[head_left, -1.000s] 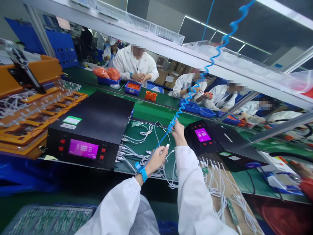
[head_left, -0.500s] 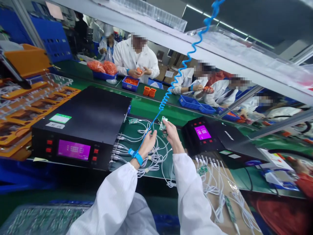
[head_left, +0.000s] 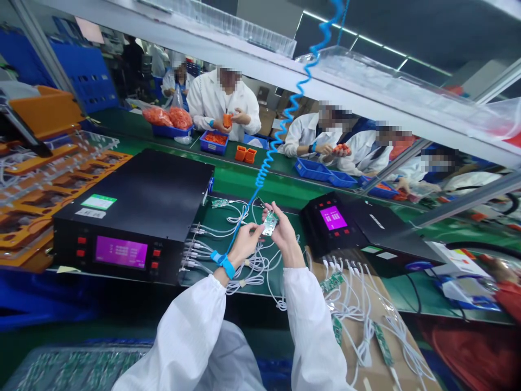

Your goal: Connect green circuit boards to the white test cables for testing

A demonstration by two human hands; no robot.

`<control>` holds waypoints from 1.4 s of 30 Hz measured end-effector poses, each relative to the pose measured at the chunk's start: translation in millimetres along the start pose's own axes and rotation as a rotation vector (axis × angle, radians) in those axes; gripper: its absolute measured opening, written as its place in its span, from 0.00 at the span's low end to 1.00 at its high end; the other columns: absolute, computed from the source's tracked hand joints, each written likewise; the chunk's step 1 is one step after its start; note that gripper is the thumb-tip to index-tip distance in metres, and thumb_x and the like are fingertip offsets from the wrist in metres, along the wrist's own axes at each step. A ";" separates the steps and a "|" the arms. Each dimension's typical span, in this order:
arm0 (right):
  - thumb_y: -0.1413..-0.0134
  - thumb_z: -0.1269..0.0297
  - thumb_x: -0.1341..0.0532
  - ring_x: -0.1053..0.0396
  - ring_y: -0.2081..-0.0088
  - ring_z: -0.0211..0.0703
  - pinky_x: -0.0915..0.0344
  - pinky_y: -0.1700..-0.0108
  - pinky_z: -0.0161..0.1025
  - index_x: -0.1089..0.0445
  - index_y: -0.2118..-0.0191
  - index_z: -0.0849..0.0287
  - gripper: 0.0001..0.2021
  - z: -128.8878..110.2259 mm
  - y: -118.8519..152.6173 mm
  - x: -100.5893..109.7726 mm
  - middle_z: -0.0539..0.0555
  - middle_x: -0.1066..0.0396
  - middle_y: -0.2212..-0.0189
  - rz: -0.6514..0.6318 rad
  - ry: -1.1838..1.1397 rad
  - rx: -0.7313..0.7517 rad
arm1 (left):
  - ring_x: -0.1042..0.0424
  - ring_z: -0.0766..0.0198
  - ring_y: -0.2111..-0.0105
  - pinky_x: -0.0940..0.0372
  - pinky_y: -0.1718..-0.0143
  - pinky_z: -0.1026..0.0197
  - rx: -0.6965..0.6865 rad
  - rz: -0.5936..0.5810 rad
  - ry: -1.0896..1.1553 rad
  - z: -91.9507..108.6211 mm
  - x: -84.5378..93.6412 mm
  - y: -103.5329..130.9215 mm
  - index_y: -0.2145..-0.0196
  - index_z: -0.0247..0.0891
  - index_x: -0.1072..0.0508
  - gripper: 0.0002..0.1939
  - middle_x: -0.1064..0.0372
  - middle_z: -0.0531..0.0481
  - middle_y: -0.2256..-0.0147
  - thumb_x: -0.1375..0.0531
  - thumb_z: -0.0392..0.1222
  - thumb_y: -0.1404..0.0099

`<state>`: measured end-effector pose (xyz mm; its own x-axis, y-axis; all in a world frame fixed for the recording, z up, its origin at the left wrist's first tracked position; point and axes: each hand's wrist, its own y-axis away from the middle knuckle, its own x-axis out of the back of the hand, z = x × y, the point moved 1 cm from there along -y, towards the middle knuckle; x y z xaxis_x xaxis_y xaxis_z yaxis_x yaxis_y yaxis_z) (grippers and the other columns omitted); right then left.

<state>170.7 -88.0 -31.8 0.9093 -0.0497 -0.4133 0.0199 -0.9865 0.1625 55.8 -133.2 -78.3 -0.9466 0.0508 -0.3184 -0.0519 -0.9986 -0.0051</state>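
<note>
In my right hand [head_left: 285, 233] is a small green and silver circuit board [head_left: 269, 222], gripped between thumb and fingers and tilted towards me. My left hand [head_left: 245, 241] has its thumb and fingertips pinched together at the board's left edge; whatever lies between them is too small to make out. A blue wrist strap [head_left: 223, 264] with a coiled blue cord [head_left: 280, 136] is on my left wrist. Below both hands, white cables [head_left: 254, 269] lie tangled on the green bench. Another circuit board [head_left: 220, 203] rests behind them, joined to a cable.
A black test box [head_left: 134, 201] with a purple screen stands left, another black test box [head_left: 366, 228] right. Cables and several boards lie on cardboard [head_left: 391, 326] at right. Orange fixtures [head_left: 49, 201] stand far left. Co-workers in white coats handle orange parts across the bench.
My right hand has turned the circuit board and brought it lower, towards my left hand. My left fingers have closed in to the board's edge.
</note>
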 end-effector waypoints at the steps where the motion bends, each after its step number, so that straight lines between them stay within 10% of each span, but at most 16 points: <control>1: 0.48 0.55 0.27 0.33 0.73 0.34 0.34 0.72 0.31 0.26 0.62 0.58 0.14 0.3 -0.3 -0.4 0.48 0.30 0.73 -0.026 -0.006 -0.015 | 0.24 0.61 0.69 0.27 0.64 0.59 0.008 -0.002 0.010 -0.2 -1.1 -0.6 0.71 0.36 0.25 0.16 0.23 0.46 0.68 0.32 0.52 0.36; 8: 0.48 0.56 0.27 0.26 0.68 0.43 0.32 0.74 0.34 0.28 0.65 0.57 0.13 19.2 -6.3 0.5 0.54 0.24 0.70 -0.009 0.044 -0.031 | 0.23 0.62 0.74 0.24 0.63 0.56 0.010 0.063 0.095 -3.4 -5.6 -7.7 0.66 0.35 0.29 0.15 0.24 0.48 0.71 0.32 0.49 0.34; 16: 0.43 0.50 0.32 0.41 0.79 0.35 0.38 0.74 0.33 0.35 0.70 0.53 0.16 4.4 -79.9 16.9 0.40 0.45 0.82 0.233 0.482 0.235 | 0.21 0.62 0.64 0.25 0.62 0.61 0.030 0.181 0.066 -6.4 3.0 -4.0 0.57 0.35 0.30 0.11 0.25 0.47 0.66 0.33 0.37 0.33; 24: 0.58 0.66 0.24 0.25 0.59 0.50 0.34 0.55 0.41 0.34 0.76 0.55 0.16 4.7 -139.9 26.8 0.53 0.26 0.73 0.297 1.135 0.272 | 0.22 0.63 0.70 0.28 0.69 0.64 0.046 0.079 -0.002 4.9 20.4 3.1 0.66 0.34 0.26 0.08 0.23 0.45 0.70 0.31 0.39 0.36; 30: 0.42 0.67 0.32 0.24 0.56 0.52 0.35 0.55 0.41 0.26 0.65 0.56 0.02 6.6 -109.2 22.9 0.61 0.21 0.60 0.151 1.452 0.401 | 0.22 0.63 0.71 0.31 0.75 0.65 -0.017 0.151 -0.076 8.6 26.6 -11.7 0.60 0.34 0.25 0.08 0.23 0.44 0.65 0.34 0.41 0.34; 35: 0.31 0.60 0.42 0.26 0.55 0.51 0.36 0.58 0.40 0.26 0.49 0.54 0.11 -5.8 -49.4 23.2 0.59 0.24 0.52 0.022 1.577 0.602 | 0.24 0.63 0.73 0.33 0.75 0.64 -0.110 0.233 -0.163 6.7 20.4 -36.0 0.46 0.36 0.27 0.18 0.22 0.42 0.59 0.38 0.46 0.30; 42: 0.26 0.61 0.49 0.25 0.60 0.47 0.40 0.65 0.37 0.26 0.44 0.54 0.16 -15.6 -10.1 19.8 0.59 0.24 0.53 -0.100 1.833 0.868 | 0.29 0.63 0.76 0.37 0.72 0.63 -0.263 0.141 -0.246 7.6 5.3 -38.2 0.59 0.39 0.24 0.15 0.24 0.48 0.68 0.43 0.52 0.27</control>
<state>195.0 -76.5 -27.7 0.1959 -0.3660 0.9098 0.4286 -0.8025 -0.4151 50.3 -94.7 -72.6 -0.9884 -0.1174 -0.0964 0.1370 -0.9633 -0.2307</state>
